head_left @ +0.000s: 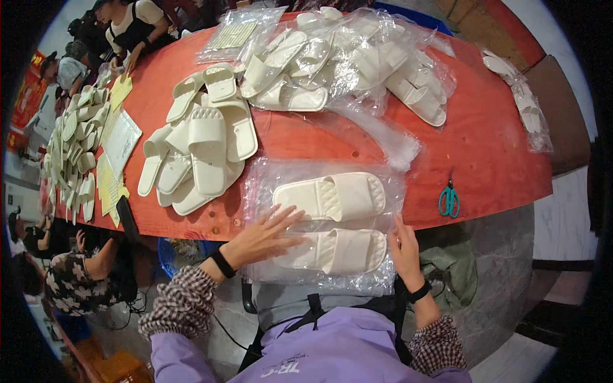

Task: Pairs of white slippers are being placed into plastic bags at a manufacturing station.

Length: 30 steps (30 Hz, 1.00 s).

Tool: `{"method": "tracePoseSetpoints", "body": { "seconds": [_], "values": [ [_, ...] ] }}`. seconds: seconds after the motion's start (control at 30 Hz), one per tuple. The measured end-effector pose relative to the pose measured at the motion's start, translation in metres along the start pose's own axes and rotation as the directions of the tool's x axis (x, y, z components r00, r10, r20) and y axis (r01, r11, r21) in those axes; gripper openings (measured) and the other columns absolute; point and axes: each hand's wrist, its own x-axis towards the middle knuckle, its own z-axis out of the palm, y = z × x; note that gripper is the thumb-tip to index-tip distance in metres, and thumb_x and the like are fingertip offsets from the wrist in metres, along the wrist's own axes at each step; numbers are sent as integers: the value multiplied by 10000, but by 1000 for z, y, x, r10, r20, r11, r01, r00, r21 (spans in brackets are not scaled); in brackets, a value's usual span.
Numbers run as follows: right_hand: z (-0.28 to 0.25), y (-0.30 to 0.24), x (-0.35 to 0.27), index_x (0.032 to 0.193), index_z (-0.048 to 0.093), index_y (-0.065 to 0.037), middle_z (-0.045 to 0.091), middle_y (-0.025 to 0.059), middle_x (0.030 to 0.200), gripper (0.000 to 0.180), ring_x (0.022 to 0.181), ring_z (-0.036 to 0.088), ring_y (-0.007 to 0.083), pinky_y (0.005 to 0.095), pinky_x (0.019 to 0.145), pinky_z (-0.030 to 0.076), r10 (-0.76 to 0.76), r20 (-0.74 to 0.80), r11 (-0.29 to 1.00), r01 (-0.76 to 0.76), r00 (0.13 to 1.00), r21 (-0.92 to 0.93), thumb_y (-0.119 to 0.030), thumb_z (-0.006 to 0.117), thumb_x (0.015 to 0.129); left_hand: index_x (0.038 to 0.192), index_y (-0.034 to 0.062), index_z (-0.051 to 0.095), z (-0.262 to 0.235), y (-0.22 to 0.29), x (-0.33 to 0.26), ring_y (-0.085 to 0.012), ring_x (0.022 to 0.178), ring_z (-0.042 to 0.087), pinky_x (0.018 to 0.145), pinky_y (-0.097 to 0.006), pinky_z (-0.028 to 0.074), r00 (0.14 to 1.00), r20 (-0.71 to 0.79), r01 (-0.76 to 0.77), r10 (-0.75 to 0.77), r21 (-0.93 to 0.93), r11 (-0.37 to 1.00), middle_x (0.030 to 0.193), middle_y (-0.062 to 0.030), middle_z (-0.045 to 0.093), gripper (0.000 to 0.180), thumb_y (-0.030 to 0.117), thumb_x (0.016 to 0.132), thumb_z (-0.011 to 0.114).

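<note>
A pair of cream slippers lies side by side in a clear plastic bag (262, 175) at the table's near edge. The far slipper (357, 196) and the near slipper (357, 251) both have their quilted straps toward the right. My left hand (265, 237) rests across the bag's left part with fingers spread, over the heel ends. At the bag's right edge, my right hand (404, 249) has its fingers bent together, seemingly pinching the plastic film. Part of the near slipper's heel is hidden under my left fingers.
Loose slippers (207, 150) are heaped left of the bag, and bagged slippers (357, 57) pile up beyond. Teal-handled scissors (449, 200) lie to the right on the red table (485, 153). More slippers (80, 134) cover the far left, where other people (83, 268) sit.
</note>
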Motion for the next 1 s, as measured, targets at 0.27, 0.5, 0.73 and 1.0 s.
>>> {"method": "tracePoseSetpoints", "body": {
  "seconds": [0.27, 0.5, 0.73, 1.0],
  "values": [
    [19, 15, -2, 1391, 454, -40, 535, 167, 1038, 574, 965, 515, 347, 421, 891, 397, -199, -44, 944, 180, 979, -276, -37, 608, 838, 1117, 213, 636, 40, -7, 87, -367, 1385, 312, 1174, -574, 161, 945, -66, -325, 319, -114, 939, 1451, -218, 359, 293, 298, 838, 601],
    [19, 53, -14, 1224, 374, -32, 562, 90, 921, 520, 804, 546, 185, 303, 742, 462, 308, -184, 923, -246, 933, 297, -83, 715, 835, 1010, 82, 673, 60, 0, 109, -341, 1387, 321, 1203, -534, 108, 935, -168, -338, 313, -144, 930, 1396, -162, 459, 303, 248, 813, 515],
    [23, 54, -5, 1135, 402, -28, 588, 68, 895, 367, 779, 525, 105, 234, 698, 412, 434, -81, 713, -288, 897, 639, -32, 655, 869, 994, 86, 654, 55, 6, 109, -293, 1393, 325, 1208, -522, 114, 917, -283, -327, 279, -140, 934, 1380, -127, 485, 267, 215, 800, 522],
    [25, 40, 2, 1197, 383, -49, 465, 3, 846, 442, 740, 440, 80, 225, 666, 347, 220, -124, 825, -116, 968, 553, 80, 589, 827, 886, 64, 648, 39, 3, 85, -293, 1233, 465, 1206, -525, 120, 976, -63, -216, 207, -200, 956, 1123, -108, 569, 206, 208, 806, 523]
  ]
}}
